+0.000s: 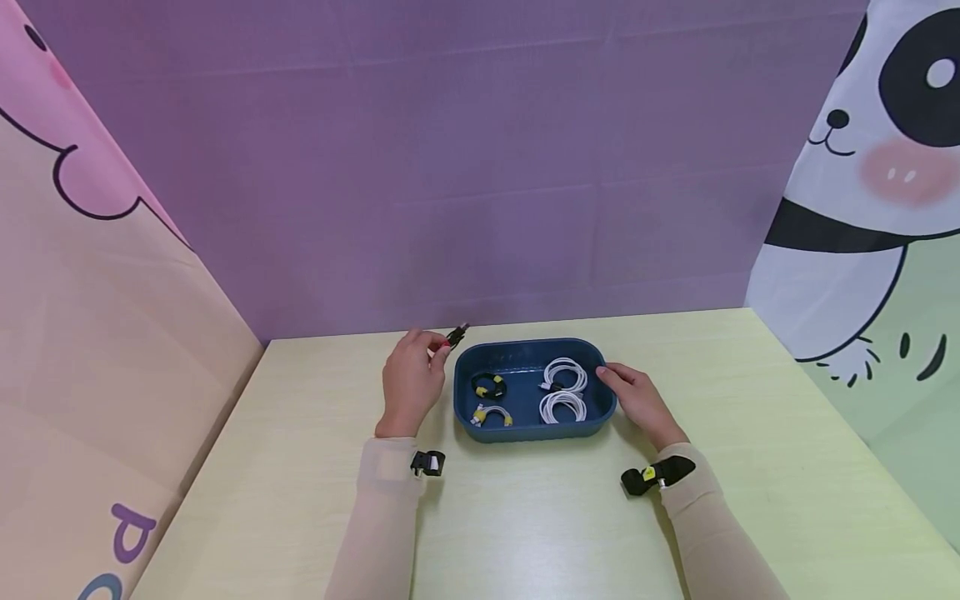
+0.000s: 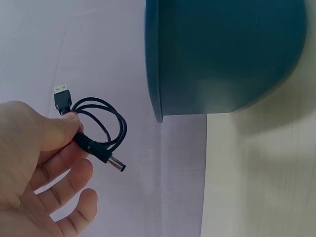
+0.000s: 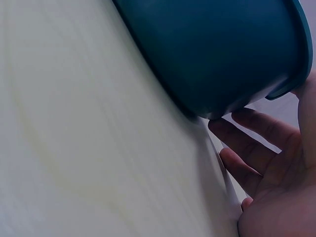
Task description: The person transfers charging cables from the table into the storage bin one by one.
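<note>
My left hand pinches a short black USB cable between thumb and fingertips, just beyond the left end of a dark blue bin. In the left wrist view the looped cable shows a USB plug at one end and a round barrel plug at the other, with a bit of red under the thumb. My right hand grips the bin's right end, thumb over the rim and some fingers against the outer wall. Inside lie two coiled white cables, a black cable with yellow ends and a short white-and-yellow cable.
The bin stands on a pale wooden table, near its back edge. A purple cloth rises behind, and printed cloths with cartoon figures border both sides. Each wrist carries a black strapped camera.
</note>
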A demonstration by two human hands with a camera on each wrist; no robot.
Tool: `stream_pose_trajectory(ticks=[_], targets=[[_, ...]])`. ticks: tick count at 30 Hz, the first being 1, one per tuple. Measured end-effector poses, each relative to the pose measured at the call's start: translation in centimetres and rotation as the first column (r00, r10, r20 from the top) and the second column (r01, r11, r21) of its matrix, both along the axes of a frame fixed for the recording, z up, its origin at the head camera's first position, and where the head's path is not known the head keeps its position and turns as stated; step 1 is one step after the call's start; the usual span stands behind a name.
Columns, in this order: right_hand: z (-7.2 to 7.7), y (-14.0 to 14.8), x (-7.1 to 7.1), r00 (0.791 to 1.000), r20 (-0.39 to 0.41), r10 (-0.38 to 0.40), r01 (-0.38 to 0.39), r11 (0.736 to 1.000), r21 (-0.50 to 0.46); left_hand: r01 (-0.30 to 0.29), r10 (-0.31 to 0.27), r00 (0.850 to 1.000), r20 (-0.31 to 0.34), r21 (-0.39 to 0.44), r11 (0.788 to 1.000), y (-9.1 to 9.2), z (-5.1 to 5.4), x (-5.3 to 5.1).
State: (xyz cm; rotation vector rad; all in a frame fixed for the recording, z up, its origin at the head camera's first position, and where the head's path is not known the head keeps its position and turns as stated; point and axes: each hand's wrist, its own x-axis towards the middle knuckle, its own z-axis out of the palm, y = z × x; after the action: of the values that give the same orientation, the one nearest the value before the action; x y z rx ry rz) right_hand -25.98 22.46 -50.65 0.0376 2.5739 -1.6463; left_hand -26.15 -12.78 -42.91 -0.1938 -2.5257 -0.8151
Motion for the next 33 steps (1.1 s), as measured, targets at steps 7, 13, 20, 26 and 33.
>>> stream_pose_trajectory(ticks=[7,13,20,26,33], targets=[[-0.07,0.01,-0.11,1.000,0.012,-0.007,0.007,1.000,-0.009,0.009,-0.009,1.000,-0.006,0.007,1.000,0.18,0.01,0.13],[-0.01,0.03,-0.04,1.000,0.019,-0.008,0.008,1.000,-0.005,0.010,-0.010,1.000,-0.002,-0.006,1.000,0.37,0.11,0.29],[0.04,0.00,0.01,1.000,0.019,-0.006,0.007,1.000,-0.004,0.023,-0.023,0.999,-0.024,-0.011,1.000,0.50,0.25,0.44],[0.19,-0.01,0.10,1.000,0.009,-0.002,0.002,1.000,-0.005,0.035,-0.036,0.999,-0.032,-0.016,0.999,0.67,0.40,0.54],[0.39,0.01,0.22,1.000,0.006,0.002,-0.002,1.000,-0.006,0.044,-0.045,0.998,-0.032,-0.020,0.999,0.90,0.58,0.62]])
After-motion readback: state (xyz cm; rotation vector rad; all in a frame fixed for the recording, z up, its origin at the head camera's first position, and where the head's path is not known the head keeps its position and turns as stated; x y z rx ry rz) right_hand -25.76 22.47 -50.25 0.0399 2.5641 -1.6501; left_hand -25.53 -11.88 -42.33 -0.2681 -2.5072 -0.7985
